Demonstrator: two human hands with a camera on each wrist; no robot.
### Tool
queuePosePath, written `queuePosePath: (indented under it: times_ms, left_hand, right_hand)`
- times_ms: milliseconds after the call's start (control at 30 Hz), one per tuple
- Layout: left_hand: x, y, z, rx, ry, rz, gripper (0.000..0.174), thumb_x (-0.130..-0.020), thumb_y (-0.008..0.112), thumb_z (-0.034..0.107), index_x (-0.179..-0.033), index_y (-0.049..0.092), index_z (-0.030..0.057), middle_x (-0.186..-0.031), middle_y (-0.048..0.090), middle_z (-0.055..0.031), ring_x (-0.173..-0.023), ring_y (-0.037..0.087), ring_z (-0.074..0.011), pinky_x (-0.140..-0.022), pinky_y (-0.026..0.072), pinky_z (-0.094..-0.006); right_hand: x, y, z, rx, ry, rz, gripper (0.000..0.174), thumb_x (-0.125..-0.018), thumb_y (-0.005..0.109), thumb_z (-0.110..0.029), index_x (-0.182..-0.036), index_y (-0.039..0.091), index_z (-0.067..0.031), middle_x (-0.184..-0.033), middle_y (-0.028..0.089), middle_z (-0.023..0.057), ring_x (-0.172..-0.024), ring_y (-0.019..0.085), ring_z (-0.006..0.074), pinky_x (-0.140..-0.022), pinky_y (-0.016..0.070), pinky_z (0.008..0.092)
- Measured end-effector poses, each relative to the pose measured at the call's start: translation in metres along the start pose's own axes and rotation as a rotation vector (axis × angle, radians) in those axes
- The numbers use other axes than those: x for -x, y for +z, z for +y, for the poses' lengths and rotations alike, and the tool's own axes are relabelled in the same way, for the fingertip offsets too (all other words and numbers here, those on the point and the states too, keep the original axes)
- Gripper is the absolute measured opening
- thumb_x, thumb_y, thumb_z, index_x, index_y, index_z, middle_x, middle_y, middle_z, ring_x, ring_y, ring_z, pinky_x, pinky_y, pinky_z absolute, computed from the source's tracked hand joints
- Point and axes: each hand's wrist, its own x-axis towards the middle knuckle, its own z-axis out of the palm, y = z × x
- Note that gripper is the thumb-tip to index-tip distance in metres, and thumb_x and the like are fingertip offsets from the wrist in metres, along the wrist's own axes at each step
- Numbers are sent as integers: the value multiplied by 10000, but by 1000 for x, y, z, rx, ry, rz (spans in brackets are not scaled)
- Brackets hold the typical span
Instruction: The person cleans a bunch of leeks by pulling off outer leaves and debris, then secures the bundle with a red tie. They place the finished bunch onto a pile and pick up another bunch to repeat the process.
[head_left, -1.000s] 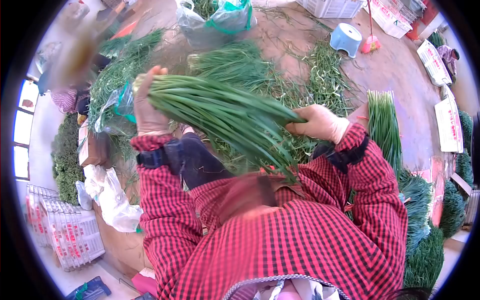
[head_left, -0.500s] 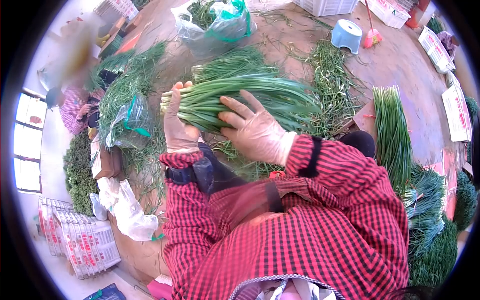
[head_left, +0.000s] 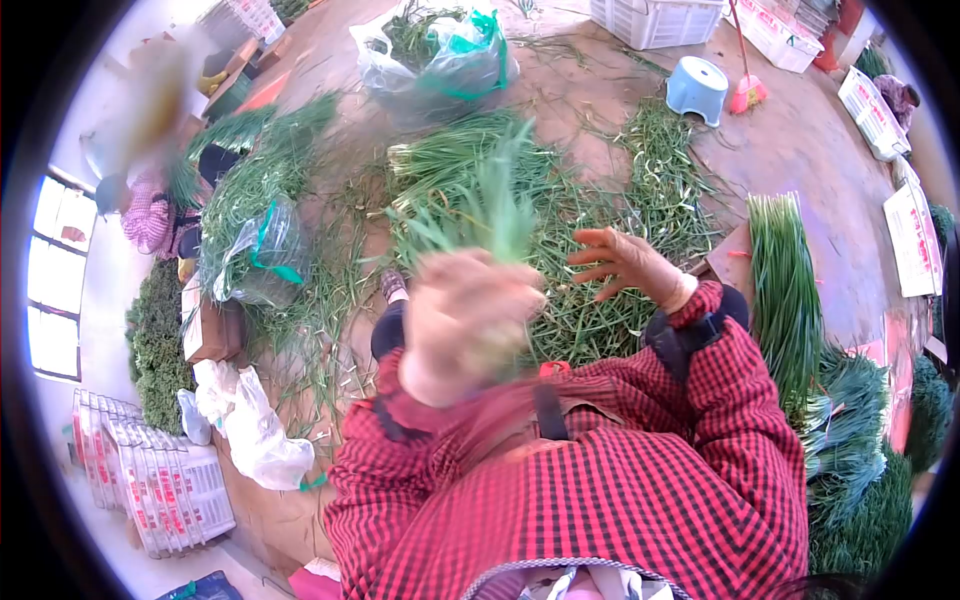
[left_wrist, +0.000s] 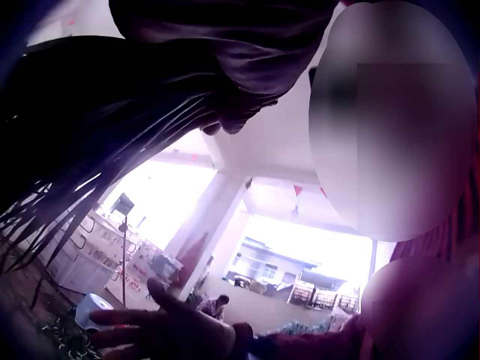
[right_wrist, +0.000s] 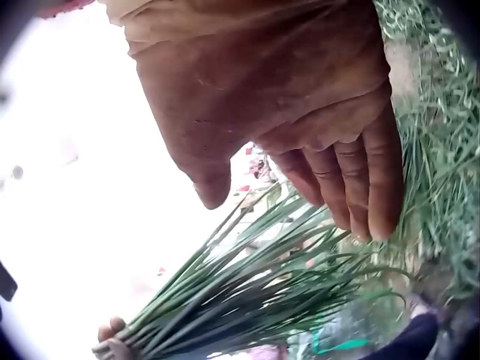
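My left hand (head_left: 462, 325), motion-blurred in front of my chest, grips the base of a bunch of garlic chives (head_left: 505, 200). The long green leaves fan out away from me, blurred in the head view. In the right wrist view, fingertips of the left hand (right_wrist: 116, 330) wrap the pale stem ends, and the chives (right_wrist: 240, 289) spread toward the right. My gloved right hand (head_left: 630, 265) is held apart from the bunch with straight, spread fingers and nothing in them. Its palm (right_wrist: 270, 90) shows above the leaf tips in the right wrist view.
Loose chives and trimmings (head_left: 600, 310) cover the floor before me, with a pile of chives (head_left: 450, 165) beyond. A neat bundle (head_left: 780, 270) lies at right. Around stand a filled plastic bag (head_left: 430, 75), a blue stool (head_left: 697, 88), a white crate (head_left: 655, 20) and a seated person (head_left: 150, 215).
The right hand first held the leaf ends, then lay against the bunch, and is now off it to the right. The left hand has swung the chives inward, leaves now pointing away.
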Motion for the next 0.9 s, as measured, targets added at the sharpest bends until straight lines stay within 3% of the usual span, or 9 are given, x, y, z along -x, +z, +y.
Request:
queuePosePath:
  times_ms: [100,133,300,333,433,500,633,767,900]
  left_hand:
    - [12,57,31,-37,311,-254,320,-667,733,166,-982,683,142,-1043,643,12,-971,601,-217,-919,529,-391]
    - [22,72,37,-32,373,-369,340,-660,717,169,-996,675,148,-1042,634,9,-956,591,-206,-909,531,-377]
    - [42,87,42,35,468,-551,338,-672,651,172,-1008,643,132,-1083,619,6,-882,557,-162,-834,523,-312]
    - [37,79,42,9,481,-554,351,-671,649,174,-1020,642,135,-1095,622,11,-868,551,-155,-829,519,-302]
    - [37,68,40,-15,477,-554,420,-665,643,173,-1085,645,158,-1177,624,13,-888,542,-144,-834,515,-295]
    - [39,66,36,-17,479,-568,428,-663,643,177,-1090,643,155,-1189,622,15,-902,538,-146,-807,507,-292]
    - [46,67,31,-2,433,-606,421,-655,661,178,-1075,644,160,-1171,621,25,-908,538,-151,-776,502,-303]
    - [48,62,32,-12,415,-565,419,-645,687,165,-1061,641,163,-1172,613,23,-926,542,-152,-774,503,-300]
    - [61,55,33,-18,411,-555,425,-651,693,146,-1071,633,167,-1191,599,21,-945,544,-154,-792,508,-303]
  right_hand:
    - [-27,28,7,-363,-213,-4,396,-1055,477,-338,-1252,594,-14,-1122,659,63,-953,641,148,-727,530,288]
    - [-24,35,-8,-236,-222,112,298,-1011,574,-263,-1165,624,-13,-1008,655,19,-856,626,123,-681,524,290]
    - [-38,-12,-14,-345,-366,492,303,-893,683,-74,-1181,638,12,-1001,699,84,-847,686,199,-779,572,316]
    - [-38,-26,-15,-264,-510,590,253,-920,656,-94,-1168,640,-47,-940,719,61,-768,695,182,-712,583,318]
    - [-33,-113,-9,297,-797,772,329,-944,671,-129,-1255,600,-45,-1127,685,73,-1065,619,161,-934,487,300]
    - [1,-89,-29,993,-834,1240,397,-857,713,-80,-1228,596,-2,-1118,672,127,-1046,625,252,-938,479,336]
    - [31,-16,-41,1100,-880,547,70,-808,750,-125,-864,754,-83,-1088,700,94,-1164,586,292,-1040,430,401]
    - [12,20,6,1292,-815,278,186,-846,720,-295,-948,755,-143,-1108,701,82,-1324,482,338,-1091,393,469]
    - [-2,25,21,1210,-539,25,228,-865,715,-278,-1009,746,-104,-1054,701,106,-1220,559,312,-1055,407,452]
